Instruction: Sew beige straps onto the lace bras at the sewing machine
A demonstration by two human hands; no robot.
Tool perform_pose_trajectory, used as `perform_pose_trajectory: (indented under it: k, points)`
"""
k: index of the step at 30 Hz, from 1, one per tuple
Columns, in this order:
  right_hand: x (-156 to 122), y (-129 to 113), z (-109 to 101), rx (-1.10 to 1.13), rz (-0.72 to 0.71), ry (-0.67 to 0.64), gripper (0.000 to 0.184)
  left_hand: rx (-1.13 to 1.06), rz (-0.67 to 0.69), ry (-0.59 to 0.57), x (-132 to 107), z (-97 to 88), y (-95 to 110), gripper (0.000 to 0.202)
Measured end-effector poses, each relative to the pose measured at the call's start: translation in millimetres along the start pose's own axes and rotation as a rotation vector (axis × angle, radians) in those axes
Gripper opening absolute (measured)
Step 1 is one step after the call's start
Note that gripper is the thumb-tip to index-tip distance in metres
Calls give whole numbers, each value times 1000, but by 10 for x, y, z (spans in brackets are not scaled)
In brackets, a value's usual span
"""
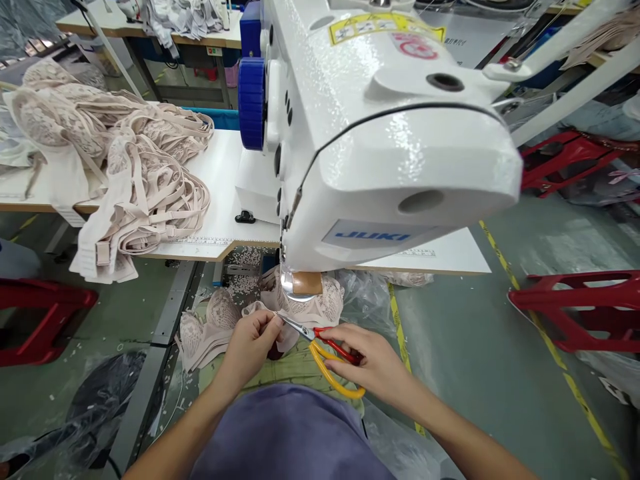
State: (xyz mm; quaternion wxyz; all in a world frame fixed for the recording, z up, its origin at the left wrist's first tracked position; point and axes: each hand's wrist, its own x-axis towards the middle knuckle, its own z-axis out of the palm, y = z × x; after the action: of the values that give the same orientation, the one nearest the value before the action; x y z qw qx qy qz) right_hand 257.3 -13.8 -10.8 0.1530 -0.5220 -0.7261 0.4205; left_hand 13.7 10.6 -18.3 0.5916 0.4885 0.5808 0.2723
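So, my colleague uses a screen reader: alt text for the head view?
The right hand holds red and yellow scissors, tips close to the pinching left hand, by beige lace fabric near a white sewing machine. Beige garments lie heaped on the table.

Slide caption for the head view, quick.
Right-hand grip holds red-and-yellow scissors, tips at left-hand grip, beside beige garments and a JUKI sewing machine.

Grey-green floor point(465, 360) swept away to the right, yellow lines point(580, 398) slicing across it, a pale sheen on top! Two red stools point(565, 300) stood out on that side, another red stool point(50, 291) held the left edge, and a wood-edged white tabletop point(223, 173) stretched between, with a pale workbench point(100, 21) behind it, upper left.
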Motion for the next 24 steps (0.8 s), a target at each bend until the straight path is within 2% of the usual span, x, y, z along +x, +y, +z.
perform_pose_trajectory:
  k: [3,7,11,15,19,21,24]
  points:
    - [-31,4,19,15,4,33,30,-23,-3,13,3,28,-12,37]
    - [-92,40,37,79,60,133,28,-237,-31,38,-12,80,-55,38]
    - [-174,139,-4,75,99,129,27,-368,-2,55,-47,100,-52,36]
    - [-227,277,-165,-6,118,136,27,-369,10,65,-65,87,-13,34]
    - [-248,327,-371,-69,178,231,30,-375,15,73,-59,82,-12,32]
    - [-264,267,-410,-79,132,225,29,-355,24,67,-55,93,-16,32]
    - [-278,105,-345,-62,3,130,33,-316,33,83,-53,122,-4,31]
